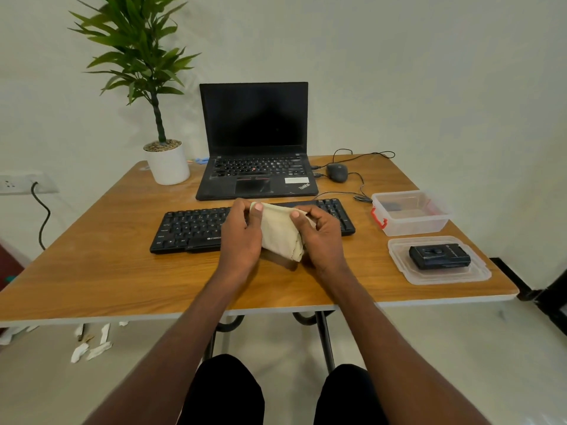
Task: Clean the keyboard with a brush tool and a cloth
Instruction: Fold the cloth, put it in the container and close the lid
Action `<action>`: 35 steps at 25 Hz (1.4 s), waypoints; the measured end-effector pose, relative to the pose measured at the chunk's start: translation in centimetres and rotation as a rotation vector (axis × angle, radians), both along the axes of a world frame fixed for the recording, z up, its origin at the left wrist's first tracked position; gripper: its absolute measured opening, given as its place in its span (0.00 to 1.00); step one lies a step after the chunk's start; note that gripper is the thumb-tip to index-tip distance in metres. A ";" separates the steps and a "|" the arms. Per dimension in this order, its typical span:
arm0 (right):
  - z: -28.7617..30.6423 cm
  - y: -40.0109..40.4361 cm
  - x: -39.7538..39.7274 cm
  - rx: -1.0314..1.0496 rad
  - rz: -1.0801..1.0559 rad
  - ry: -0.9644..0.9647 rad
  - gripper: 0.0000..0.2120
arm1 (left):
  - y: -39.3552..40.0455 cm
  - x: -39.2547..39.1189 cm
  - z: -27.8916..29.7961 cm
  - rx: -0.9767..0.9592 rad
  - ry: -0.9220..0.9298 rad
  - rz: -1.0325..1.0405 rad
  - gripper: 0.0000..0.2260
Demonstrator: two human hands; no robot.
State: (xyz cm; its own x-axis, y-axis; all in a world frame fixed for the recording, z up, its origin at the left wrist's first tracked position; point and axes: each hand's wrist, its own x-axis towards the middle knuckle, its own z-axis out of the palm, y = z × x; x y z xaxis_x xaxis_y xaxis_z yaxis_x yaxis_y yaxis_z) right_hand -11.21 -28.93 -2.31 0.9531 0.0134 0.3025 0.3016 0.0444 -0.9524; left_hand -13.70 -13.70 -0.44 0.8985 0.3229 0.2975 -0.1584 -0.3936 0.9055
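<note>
Holding cloth (280, 230), black case (439, 257) on lid (411, 276)

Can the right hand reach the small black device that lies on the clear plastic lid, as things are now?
Probably yes, but the right hand must first release the cream cloth held by both hands. The small black device lies uncovered on the clear plastic lid, nothing between.
</note>
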 end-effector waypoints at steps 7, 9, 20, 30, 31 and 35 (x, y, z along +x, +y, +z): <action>0.4 -1.6 -0.3 0.219 -0.033 0.111 0.08 | -1.3 -1.0 0.0 -0.239 0.033 -0.244 0.12; 1.1 -2.7 -0.8 0.190 -0.047 0.107 0.09 | -1.8 -1.0 0.3 -0.280 0.021 -0.284 0.14; 4.9 -15.1 -1.2 0.097 -0.343 0.142 0.15 | -12.7 1.4 2.1 -0.640 0.157 -0.380 0.20; 8.1 -25.1 3.5 -0.100 -0.173 0.312 0.16 | -20.7 7.0 4.3 -0.417 0.226 -0.423 0.10; 8.1 -26.0 4.3 -0.144 -0.130 0.325 0.20 | -21.1 7.9 4.3 -0.405 0.230 -0.417 0.10; 7.9 -27.7 6.5 -0.561 -0.336 0.172 0.14 | -22.6 11.0 3.6 -0.113 0.189 -0.396 0.10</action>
